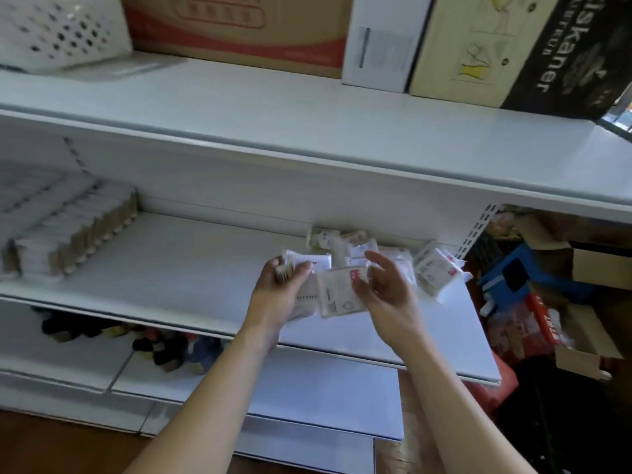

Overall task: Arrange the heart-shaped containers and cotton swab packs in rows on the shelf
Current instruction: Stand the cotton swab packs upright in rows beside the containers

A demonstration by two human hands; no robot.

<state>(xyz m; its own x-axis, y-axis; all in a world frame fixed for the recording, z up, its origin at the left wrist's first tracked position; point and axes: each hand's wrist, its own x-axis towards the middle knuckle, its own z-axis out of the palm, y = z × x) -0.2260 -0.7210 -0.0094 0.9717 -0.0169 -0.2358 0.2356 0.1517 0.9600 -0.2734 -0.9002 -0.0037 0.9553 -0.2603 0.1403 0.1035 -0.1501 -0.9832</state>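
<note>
Shop: white retail shelving [307, 138], stock cartons [239, 32].

White metal shelving unit [307, 138] in front of me, several tiers. Top shelf carries a perforated white basket [58, 29], a red-and-tan carton [239, 29], and a black box [574, 53] lettered in white. Slotted upright [478, 227] at the right end. Beyond it, open cardboard boxes [588, 265] and a blue item [513, 271]. Brown floor [51, 443] below. Even, soft light.
</note>
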